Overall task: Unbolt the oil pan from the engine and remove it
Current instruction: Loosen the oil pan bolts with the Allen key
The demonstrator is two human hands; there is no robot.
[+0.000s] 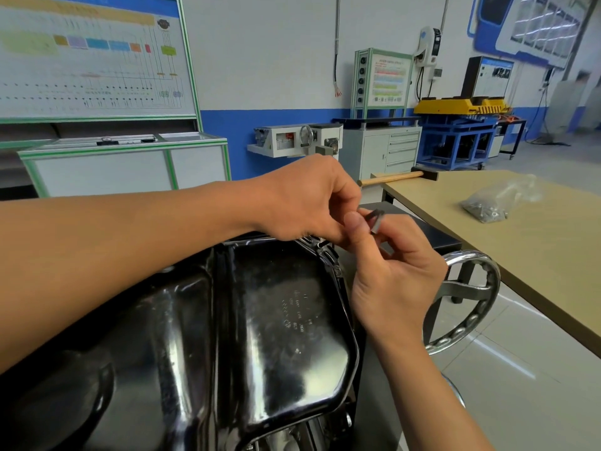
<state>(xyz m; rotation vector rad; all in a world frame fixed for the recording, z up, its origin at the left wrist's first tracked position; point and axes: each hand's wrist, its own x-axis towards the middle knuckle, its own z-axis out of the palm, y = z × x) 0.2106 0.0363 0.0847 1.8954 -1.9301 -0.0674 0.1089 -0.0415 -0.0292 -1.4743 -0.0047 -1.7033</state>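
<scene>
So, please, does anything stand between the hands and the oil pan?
Nothing visible does; the left hand and right hand sit over the oil pan at its far rim, both pinching a small metal piece.

Left hand [302,203] and right hand [396,271] pinch a metal piece [375,222] above the oil pan [276,320].

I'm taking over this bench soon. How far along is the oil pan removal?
Done: I cannot tell how many bolts are out, as none show clearly. In hand: the left hand and right hand pinch a small dark metal part above the far rim of the oil pan. Left: the oil pan sits on the engine and has not been lifted off.
</scene>
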